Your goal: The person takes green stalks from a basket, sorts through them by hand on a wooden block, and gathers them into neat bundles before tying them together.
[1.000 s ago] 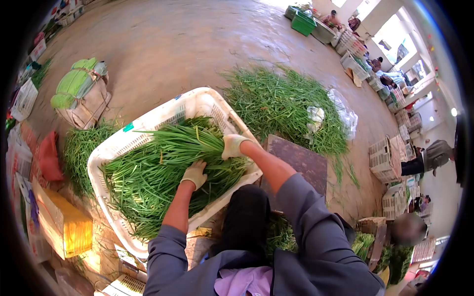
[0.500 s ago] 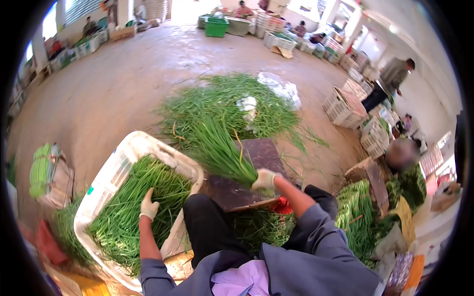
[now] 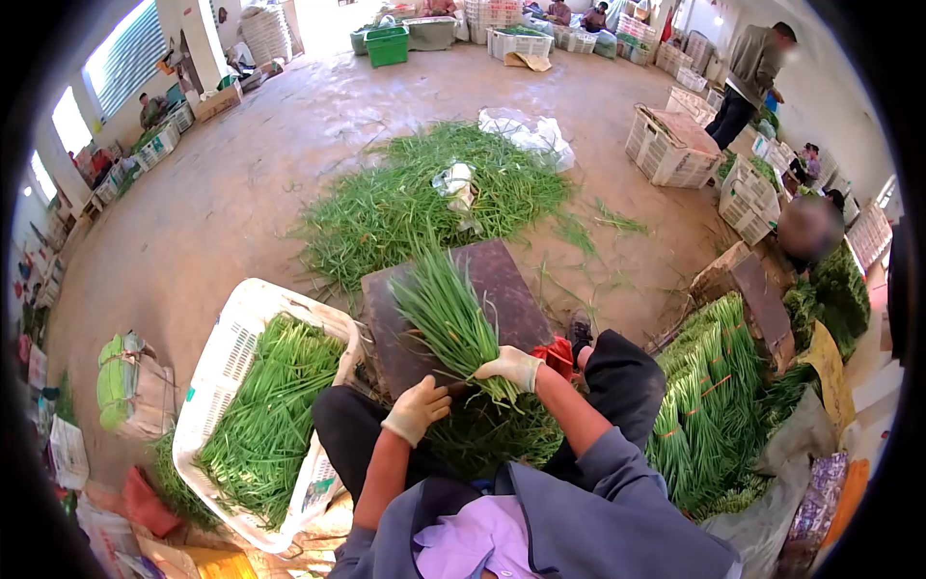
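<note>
My right hand, in a white glove, grips a bunch of green chives near its cut ends. The bunch slants up and left over a dark, flat board in front of my knees. My left hand, also gloved, is open with fingers apart. It is left of the bunch's cut ends, above my lap, and holds nothing. A white plastic crate filled with loose chives stands by my left leg. Beyond the board, a large heap of chives lies on the floor.
Tied chive bundles are stacked at my right. A red plastic bag is by the board. A green-and-tan bundle lies far left. White crates and a standing person are at back right; several other people sit along the walls.
My left hand has left the crate and moved right, close to the cut ends. My right hand has drawn the bunch slightly lower and more upright. The view has shifted.
</note>
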`<state>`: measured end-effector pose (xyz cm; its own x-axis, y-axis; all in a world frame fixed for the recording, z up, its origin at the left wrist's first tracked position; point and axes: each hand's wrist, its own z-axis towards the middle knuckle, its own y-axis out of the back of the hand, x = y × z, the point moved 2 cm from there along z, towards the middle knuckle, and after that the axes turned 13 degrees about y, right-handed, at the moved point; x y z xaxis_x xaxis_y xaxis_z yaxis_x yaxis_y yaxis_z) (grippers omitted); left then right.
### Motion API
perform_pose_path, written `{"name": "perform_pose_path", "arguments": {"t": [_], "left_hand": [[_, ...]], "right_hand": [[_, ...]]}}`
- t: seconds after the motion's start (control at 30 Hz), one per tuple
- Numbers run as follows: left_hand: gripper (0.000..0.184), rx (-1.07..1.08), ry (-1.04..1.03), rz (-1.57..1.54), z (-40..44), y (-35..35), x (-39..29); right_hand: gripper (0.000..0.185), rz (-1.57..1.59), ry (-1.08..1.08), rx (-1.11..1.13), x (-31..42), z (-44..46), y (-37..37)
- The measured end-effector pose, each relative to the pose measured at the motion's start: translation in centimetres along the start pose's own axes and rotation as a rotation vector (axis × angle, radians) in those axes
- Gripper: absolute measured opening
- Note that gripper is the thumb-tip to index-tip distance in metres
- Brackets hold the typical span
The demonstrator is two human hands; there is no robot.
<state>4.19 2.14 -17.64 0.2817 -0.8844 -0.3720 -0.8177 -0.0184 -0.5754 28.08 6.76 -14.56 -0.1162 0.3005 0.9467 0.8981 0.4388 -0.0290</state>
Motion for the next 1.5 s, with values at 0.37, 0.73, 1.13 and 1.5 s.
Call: {"name": "perform_pose_path", "arguments": {"t": [0.37,0.73,1.13,1.5], "left_hand": [[0.066,1.33,0.314,-1.316,1.8,-1.0,-6.2],[0.017,0.043,-0.518,-0.049,0.5,-5.0,-10.2],[0.015,-0.126,-0.68,-0.282,-1.6,-2.0,-12.7],[0.02,-0.28,-0.97,-0.25,-8.3,-2.7,-17.0]], "right_hand": [[0.052,0.054,0.396,0.279,2.1,-2.1,-3.5],[0.095,-0.289,0.326,0.184,2.8,-5.6,-4.2],[0.02,0.958,0.644,-0.174,1.2,-3.3,-4.0],[0.05,-1.004,0.302,0.106,-4.8,-6.5,-1.8]]}}
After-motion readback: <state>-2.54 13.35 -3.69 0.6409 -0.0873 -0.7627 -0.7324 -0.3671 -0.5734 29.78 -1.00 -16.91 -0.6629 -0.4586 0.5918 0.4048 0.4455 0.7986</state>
